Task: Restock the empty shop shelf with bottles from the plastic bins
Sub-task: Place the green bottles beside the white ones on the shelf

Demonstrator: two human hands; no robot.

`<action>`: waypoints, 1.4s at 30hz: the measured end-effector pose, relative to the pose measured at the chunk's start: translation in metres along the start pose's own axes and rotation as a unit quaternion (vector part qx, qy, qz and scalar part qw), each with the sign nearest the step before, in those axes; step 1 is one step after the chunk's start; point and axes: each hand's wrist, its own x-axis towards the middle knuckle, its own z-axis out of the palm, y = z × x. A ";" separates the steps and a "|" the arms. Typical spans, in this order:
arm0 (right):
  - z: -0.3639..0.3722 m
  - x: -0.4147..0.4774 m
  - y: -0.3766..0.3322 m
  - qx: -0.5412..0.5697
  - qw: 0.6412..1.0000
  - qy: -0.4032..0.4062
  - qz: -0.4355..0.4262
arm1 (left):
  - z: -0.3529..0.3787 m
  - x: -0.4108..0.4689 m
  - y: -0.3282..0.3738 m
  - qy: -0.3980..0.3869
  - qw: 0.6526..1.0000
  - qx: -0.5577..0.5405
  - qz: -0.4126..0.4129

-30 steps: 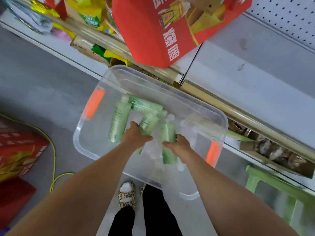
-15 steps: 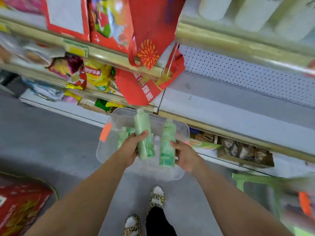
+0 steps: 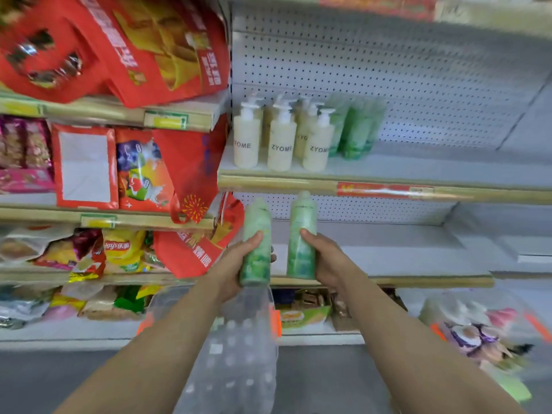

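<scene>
Shop shelving (image 3: pixel 388 186) with a pegboard back (image 3: pixel 388 70) stands ahead; fingers of the left hand (image 3: pixel 236 264) curl round one upright green bottle (image 3: pixel 256 234), those of the right hand (image 3: pixel 328 261) round a second bottle (image 3: pixel 302 228), both side by side just before the bare shelf (image 3: pixel 403 252).

Two hands (image 3: pixel 231 265), two held bottles (image 3: pixel 301 225)

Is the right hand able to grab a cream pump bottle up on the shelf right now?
Probably not: the right hand grips a green plastic bottle, though nothing blocks the cream pump bottles.
</scene>
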 end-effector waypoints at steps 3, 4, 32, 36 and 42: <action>-0.011 -0.007 -0.048 -0.011 0.999 0.011 -0.052 | 0.031 0.011 0.019 -0.024 0.999 0.039 0.028; -0.015 -0.007 -0.062 -0.013 0.998 0.010 -0.065 | 0.040 0.016 0.024 -0.029 0.998 0.046 0.038; -0.263 0.223 -0.299 -0.144 0.966 0.074 -0.200 | 0.239 0.245 0.075 -0.020 0.979 0.066 0.191; -0.267 0.243 -0.302 -0.171 0.962 0.055 -0.204 | 0.244 0.255 0.073 -0.024 0.979 0.071 0.190; -0.269 0.252 -0.305 -0.213 0.952 0.058 -0.210 | 0.256 0.262 0.078 -0.037 0.979 0.072 0.188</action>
